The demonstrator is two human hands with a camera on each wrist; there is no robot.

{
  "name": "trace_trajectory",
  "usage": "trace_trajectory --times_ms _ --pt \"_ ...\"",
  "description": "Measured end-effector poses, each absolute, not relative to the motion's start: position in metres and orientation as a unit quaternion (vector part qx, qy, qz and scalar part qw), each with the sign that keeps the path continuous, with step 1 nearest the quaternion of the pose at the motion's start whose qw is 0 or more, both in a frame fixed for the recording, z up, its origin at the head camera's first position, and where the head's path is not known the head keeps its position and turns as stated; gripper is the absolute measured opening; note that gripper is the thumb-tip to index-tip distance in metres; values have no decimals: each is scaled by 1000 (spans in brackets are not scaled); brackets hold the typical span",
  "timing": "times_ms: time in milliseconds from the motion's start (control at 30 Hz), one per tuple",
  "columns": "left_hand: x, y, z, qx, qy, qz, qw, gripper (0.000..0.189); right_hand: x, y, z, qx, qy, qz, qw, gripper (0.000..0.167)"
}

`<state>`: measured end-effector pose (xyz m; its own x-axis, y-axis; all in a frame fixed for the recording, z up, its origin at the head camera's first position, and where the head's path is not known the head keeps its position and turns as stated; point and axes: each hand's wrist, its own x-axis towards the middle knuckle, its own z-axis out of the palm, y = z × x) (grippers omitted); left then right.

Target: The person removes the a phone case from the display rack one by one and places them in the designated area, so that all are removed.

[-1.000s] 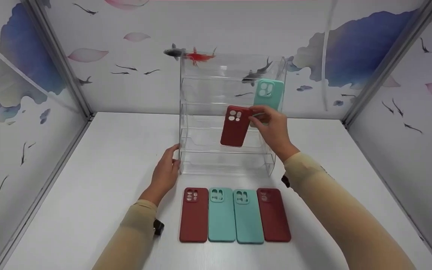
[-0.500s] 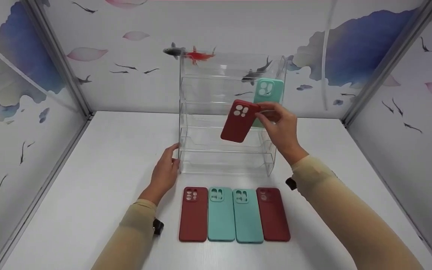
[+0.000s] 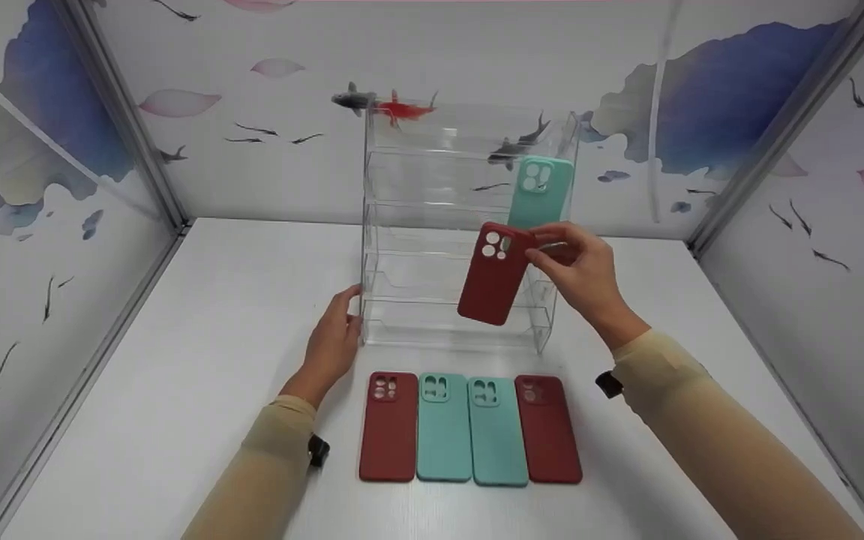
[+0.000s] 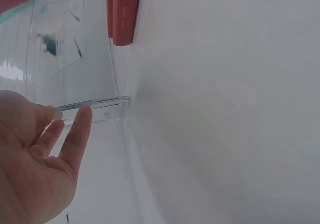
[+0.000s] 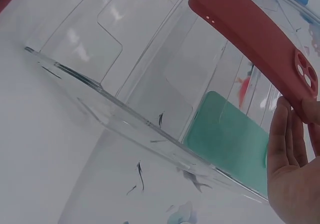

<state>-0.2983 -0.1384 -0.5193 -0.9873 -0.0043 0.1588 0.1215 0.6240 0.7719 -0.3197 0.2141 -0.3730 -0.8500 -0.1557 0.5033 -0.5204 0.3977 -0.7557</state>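
Note:
My right hand pinches a red phone case by its upper right edge. The case tilts in front of a clear acrylic tiered stand. Its camera cutouts show at the top. Behind, a mint green phone case leans in an upper tier at the stand's right; its lower part is hidden. My left hand touches the stand's left side panel from outside. In the left wrist view, its fingertips meet the panel's clear edge, fingers fairly straight.
Before the stand, a row of phone cases lies on the white table: a red case, a mint case, another mint case and a dark red case. Printed walls enclose the table at the back and sides.
My right hand has moved to the right and lower with the red phone case, which is now more tilted. My left hand stays at the stand's side.

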Motion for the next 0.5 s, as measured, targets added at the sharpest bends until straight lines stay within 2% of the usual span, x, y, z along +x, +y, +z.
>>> trace_trajectory --times_ms 233,500 --pt "-299 -138 -517 -33 -898 -433 71 52 -326 246 -394 166 -850 487 115 29" --pt "-297 -137 -518 -34 -899 -432 66 52 -315 279 -400 128 -864 484 40 33"
